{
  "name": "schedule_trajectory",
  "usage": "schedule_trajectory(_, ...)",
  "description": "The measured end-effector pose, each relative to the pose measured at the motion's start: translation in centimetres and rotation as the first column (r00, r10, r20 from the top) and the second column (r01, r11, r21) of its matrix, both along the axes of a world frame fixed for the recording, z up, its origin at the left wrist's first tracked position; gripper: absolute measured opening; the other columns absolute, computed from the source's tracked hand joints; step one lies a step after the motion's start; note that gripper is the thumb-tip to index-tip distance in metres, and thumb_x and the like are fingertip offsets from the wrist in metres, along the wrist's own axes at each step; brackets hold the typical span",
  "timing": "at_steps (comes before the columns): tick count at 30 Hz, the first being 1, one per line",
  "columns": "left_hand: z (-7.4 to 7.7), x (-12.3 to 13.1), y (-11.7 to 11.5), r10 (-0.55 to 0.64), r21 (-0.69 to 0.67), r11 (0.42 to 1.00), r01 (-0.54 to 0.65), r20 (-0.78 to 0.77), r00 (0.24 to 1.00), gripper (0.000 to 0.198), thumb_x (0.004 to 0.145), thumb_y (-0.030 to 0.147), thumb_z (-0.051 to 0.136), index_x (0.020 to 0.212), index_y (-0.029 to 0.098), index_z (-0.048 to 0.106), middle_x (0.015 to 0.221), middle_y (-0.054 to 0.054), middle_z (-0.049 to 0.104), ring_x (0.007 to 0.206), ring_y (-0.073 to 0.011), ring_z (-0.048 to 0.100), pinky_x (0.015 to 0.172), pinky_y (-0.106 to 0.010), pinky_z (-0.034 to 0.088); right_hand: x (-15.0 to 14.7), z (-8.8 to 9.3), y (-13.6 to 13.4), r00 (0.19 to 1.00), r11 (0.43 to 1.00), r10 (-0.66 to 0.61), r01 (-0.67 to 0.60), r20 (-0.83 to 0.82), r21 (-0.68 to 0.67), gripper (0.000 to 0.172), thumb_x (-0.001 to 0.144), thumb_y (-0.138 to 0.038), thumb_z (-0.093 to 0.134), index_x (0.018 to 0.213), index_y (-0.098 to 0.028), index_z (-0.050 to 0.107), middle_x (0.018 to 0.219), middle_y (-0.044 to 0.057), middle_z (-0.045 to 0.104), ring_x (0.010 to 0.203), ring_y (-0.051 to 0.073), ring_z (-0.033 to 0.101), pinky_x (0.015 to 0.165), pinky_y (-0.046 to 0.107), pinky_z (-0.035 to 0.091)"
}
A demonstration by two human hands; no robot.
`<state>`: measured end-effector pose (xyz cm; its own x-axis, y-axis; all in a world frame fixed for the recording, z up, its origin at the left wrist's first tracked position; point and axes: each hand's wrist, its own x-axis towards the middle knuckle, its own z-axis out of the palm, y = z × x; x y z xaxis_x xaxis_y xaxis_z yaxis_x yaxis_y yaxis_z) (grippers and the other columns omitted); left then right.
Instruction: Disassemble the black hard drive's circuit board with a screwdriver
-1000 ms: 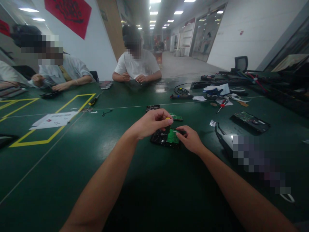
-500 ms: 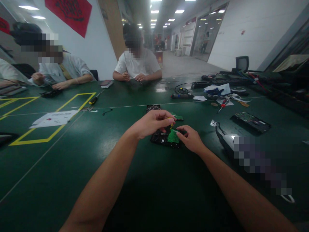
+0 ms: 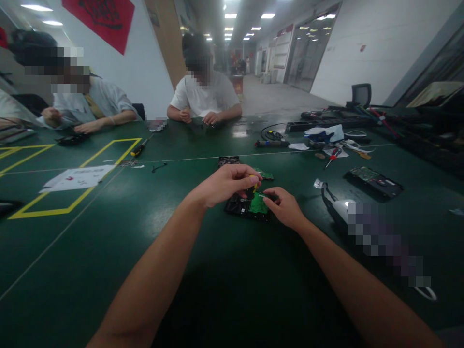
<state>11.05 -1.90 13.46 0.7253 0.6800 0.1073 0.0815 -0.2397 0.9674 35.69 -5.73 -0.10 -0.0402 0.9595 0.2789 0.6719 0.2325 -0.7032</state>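
Hard drive [image 3: 236, 208]: flat, black, rectangular; green board [image 3: 258, 204]. Left grip [image 3: 232, 185] pinching yellow tool [image 3: 255, 187]; right grip [image 3: 285, 207] unclear.

A green table [image 3: 101, 241] spreads across six o'clock, glossy under the light. Near half past ten, a red poster [image 3: 103, 19] with dark markings hangs on a pale wall [image 3: 147, 72], and a brown panel [image 3: 168, 53] stands at eleven. Bright ceiling lights [image 3: 268, 16] recede around twelve; grey floor [image 3: 277, 96], then glazing [image 3: 308, 53] lie at one, a white wall [image 3: 384, 48] at two
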Motion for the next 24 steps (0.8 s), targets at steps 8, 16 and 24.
schedule_trajectory(8, -0.24, -0.02, 0.21, 0.037, 0.012, 0.999, -0.037, 0.005, 0.999, 0.030, 0.095, 0.041, 0.067, 0.110, 0.016, 0.075, 0.106, -0.009, 0.071, 0.093, -0.0173, 0.065, 0.071, -0.025, 0.055, -0.28, 0.42, -0.19, 1.000, 1.000, -0.003, 0.003, -0.008, 0.004, 0.027, 0.095, -0.037, 0.063, 0.115, -0.022, 0.072, 0.118, 0.009, 0.071, 0.084, 0.019, 0.066, 0.074, 0.035, 0.057)
schedule_trajectory(16, -0.11, 0.03, 0.24, 0.106, -0.055, 0.993, -0.105, 0.015, 0.994, 0.025, 0.093, 0.035, 0.066, 0.105, 0.018, 0.079, 0.116, -0.009, 0.072, 0.104, -0.0207, 0.064, 0.074, -0.027, 0.055, -0.34, 0.69, -0.28, 1.000, 1.000, -0.015, 0.015, 0.003, -0.005, 0.027, 0.094, -0.037, 0.064, 0.114, -0.021, 0.072, 0.116, 0.009, 0.071, 0.076, 0.017, 0.064, 0.072, 0.035, 0.056)
schedule_trajectory(24, 0.20, -0.24, 0.23, 0.083, -0.030, 0.996, -0.083, 0.012, 0.996, 0.026, 0.092, 0.032, 0.066, 0.113, 0.021, 0.078, 0.115, -0.007, 0.070, 0.101, -0.0194, 0.064, 0.073, -0.027, 0.056, -0.20, 0.57, -0.25, 1.000, 1.000, -0.019, 0.019, -0.003, -0.005, 0.025, 0.094, -0.038, 0.065, 0.113, -0.022, 0.071, 0.116, 0.008, 0.071, 0.078, 0.017, 0.066, 0.073, 0.035, 0.057)
